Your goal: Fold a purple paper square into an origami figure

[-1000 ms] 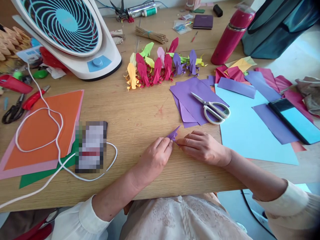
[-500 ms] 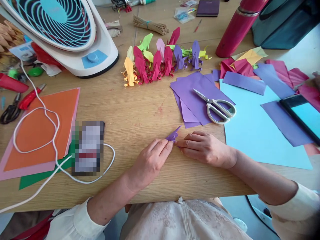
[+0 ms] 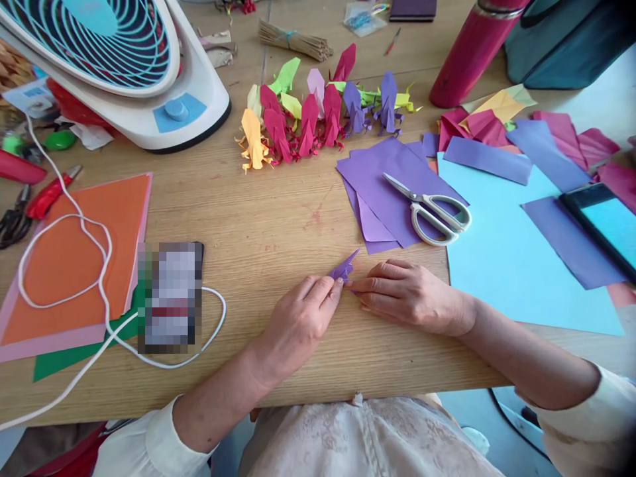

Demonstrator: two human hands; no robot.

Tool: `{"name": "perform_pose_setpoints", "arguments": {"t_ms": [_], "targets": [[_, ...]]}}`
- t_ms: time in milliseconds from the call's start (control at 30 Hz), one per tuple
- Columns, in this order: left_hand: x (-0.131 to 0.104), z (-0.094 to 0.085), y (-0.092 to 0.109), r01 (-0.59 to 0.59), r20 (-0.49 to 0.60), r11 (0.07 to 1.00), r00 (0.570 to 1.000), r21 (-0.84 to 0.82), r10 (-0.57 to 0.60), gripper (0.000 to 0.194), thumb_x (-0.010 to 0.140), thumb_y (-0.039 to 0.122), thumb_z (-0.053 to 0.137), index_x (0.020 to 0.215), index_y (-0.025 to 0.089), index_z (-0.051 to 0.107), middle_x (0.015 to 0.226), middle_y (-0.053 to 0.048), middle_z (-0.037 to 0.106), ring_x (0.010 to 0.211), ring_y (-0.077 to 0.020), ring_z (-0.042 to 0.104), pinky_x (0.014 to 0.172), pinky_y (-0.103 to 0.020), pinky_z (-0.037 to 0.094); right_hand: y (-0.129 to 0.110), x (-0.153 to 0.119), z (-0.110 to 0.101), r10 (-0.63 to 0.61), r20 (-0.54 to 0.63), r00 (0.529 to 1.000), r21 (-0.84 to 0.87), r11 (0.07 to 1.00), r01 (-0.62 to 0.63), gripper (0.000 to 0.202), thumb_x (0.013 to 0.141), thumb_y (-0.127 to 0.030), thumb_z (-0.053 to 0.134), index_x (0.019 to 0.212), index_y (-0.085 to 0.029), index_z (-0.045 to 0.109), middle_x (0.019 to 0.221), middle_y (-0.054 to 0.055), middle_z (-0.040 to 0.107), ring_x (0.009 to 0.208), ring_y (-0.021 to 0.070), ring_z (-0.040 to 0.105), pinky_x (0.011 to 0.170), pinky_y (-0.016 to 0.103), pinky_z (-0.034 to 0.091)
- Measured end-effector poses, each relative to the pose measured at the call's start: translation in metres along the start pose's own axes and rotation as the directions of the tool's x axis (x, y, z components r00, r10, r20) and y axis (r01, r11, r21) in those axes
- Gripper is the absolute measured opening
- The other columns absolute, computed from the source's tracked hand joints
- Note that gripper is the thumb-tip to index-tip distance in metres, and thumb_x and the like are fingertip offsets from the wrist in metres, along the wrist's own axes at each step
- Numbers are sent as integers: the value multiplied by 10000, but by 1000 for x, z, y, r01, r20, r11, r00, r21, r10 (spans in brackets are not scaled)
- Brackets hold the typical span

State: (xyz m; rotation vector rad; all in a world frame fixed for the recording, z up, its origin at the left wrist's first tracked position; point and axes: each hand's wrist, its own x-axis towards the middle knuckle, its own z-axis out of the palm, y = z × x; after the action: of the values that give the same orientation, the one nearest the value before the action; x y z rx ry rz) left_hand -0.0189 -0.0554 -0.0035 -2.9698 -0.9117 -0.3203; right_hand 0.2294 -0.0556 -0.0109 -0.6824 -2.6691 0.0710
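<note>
A small folded purple paper figure (image 3: 344, 267) is low over the wooden table in front of me, its pointed end aimed up and to the right. My left hand (image 3: 305, 318) pinches its lower part between thumb and fingers. From the right, my right hand (image 3: 407, 298) has its fingers closed at the figure's lower right side, pinching a part mostly hidden by the fingertips. Beyond my hands, white-handled scissors (image 3: 432, 215) rest on a stack of purple paper sheets (image 3: 377, 172).
Several finished origami figures (image 3: 308, 126) stand at the back, near a white fan (image 3: 199, 86). A phone (image 3: 171, 298) with a white cable (image 3: 106, 265) and orange paper (image 3: 84, 245) lie left. Light-blue paper (image 3: 497, 265), another phone (image 3: 606, 225) and a magenta bottle (image 3: 472, 59) are right.
Both hands keep nearly the same hold on the purple paper figure. The view has shifted slightly, so the background sits a little higher and the left side farther left.
</note>
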Motion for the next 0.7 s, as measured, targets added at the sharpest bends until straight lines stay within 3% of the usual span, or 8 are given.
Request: {"name": "perform_pose_setpoints", "arguments": {"t_ms": [133, 367, 700], "targets": [[-2, 1, -2, -4, -26, 1000, 1000, 1, 4, 284, 1014, 133, 480, 1260, 77, 610, 1006, -84, 671, 930, -204, 589, 836, -353, 521, -4, -1, -1, 26, -18, 1000, 19, 999, -25, 180, 1002, -263, 538, 924, -167, 668, 1141, 98, 738, 895, 197, 611, 773, 352, 492], [-1, -1, -1, -20, -33, 1000, 999, -3, 20, 325, 1016, 110, 451, 1309, 74, 586, 1022, -85, 677, 951, -213, 576, 856, -372, 444, -7, -1, -3, 6, -33, 999, -5, 1000, -7, 194, 1003, -219, 521, 879, -161, 659, 1178, 100, 733, 887, 192, 618, 743, 349, 488], [-1, 5, -9, 145, -54, 957, 985, -252, -164, 342, 947, 101, 540, 1240, 217, 673, 962, -63, 595, 913, -212, 532, 786, -366, 402, -12, -3, 5, 35, -12, 999, -47, 998, -36, 179, 1000, -164, 501, 884, -152, 636, 1177, 129, 720, 867, 192, 602, 718, 348, 454]]}}
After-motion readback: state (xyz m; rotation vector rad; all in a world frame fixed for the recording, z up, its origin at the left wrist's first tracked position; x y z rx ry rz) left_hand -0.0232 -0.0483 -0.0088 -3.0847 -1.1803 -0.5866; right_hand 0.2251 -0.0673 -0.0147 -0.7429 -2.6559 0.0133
